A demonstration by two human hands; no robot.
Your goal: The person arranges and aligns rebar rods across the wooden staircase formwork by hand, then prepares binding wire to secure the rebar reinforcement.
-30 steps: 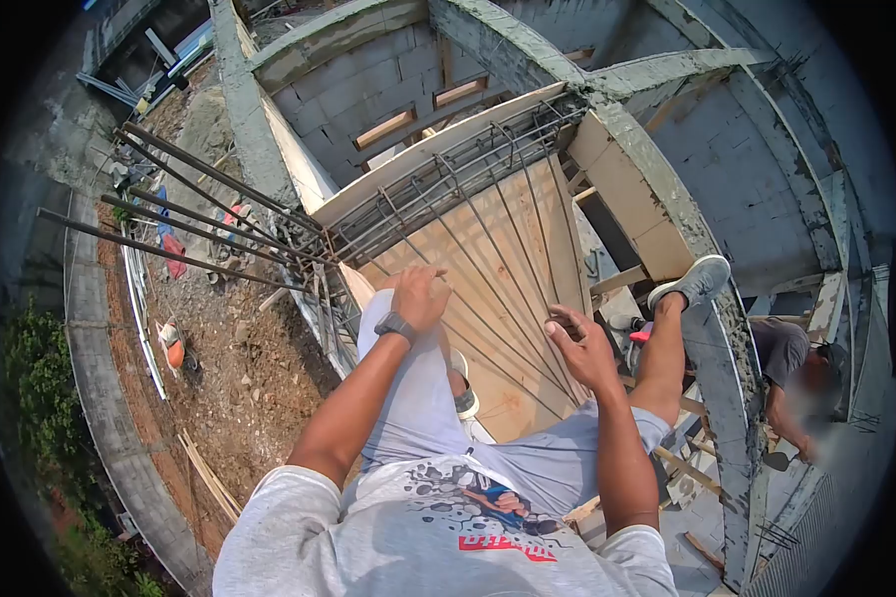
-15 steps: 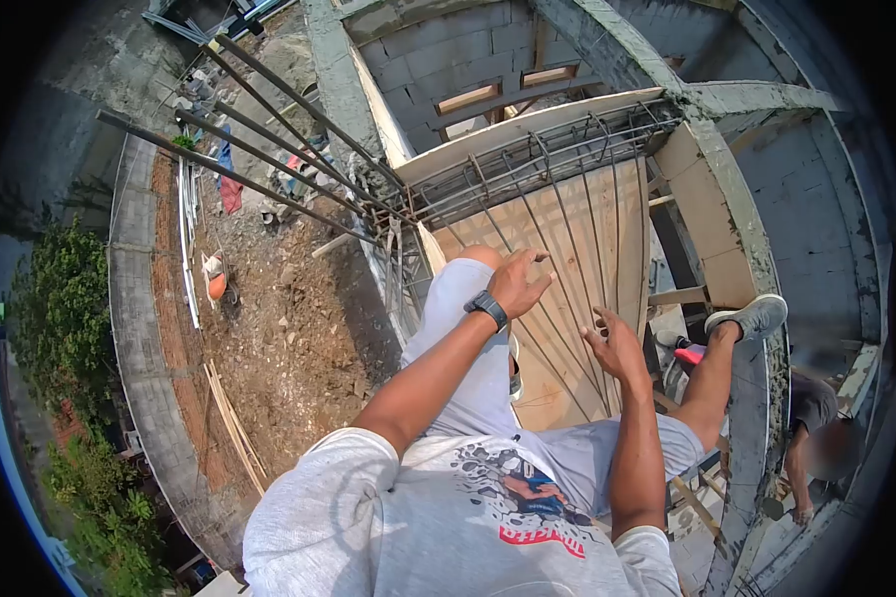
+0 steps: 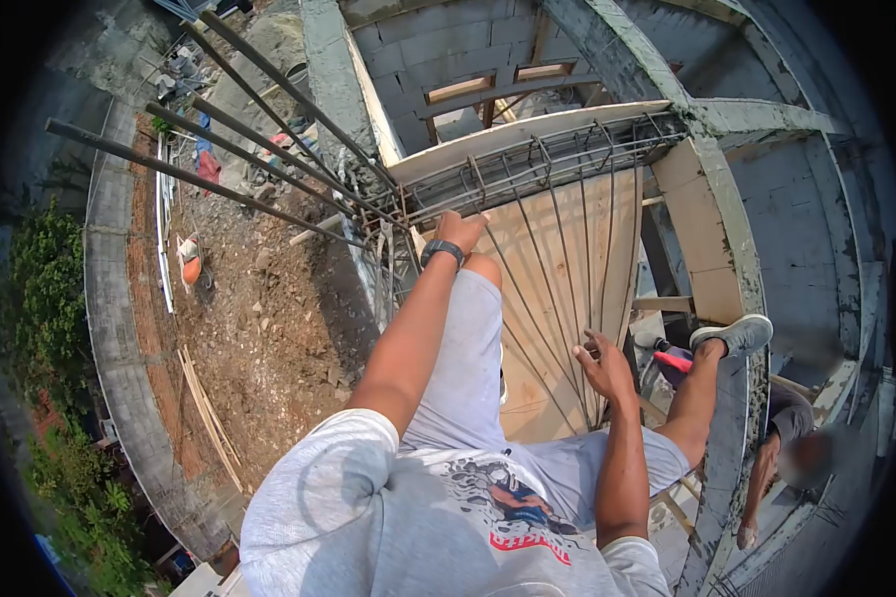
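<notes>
My left hand (image 3: pixel 460 231), with a dark watch on its wrist, is beside the near end of a thin steel bar, just above my knee. Its thumb and fingers look closed around the bar's end. My right hand (image 3: pixel 605 366) hovers over the lower right part of the plywood panel (image 3: pixel 538 249), fingers apart and holding nothing. Several thin bars (image 3: pixel 558 269) fan out over the panel. They run from the rebar cage (image 3: pixel 548 164) at the panel's far edge and converge near my right hand.
Thick steel rods (image 3: pixel 269 154) jut out at the upper left. A concrete beam (image 3: pixel 722 219) runs along the right, with my foot on it. Another person (image 3: pixel 782 428) bends down at the lower right. Far below on the left lies dirt ground (image 3: pixel 259 338).
My left hand has moved left and forward, toward the corner of the rebar cage, to a bar's end. My right hand stays low over the panel. The other person's arm has shifted.
</notes>
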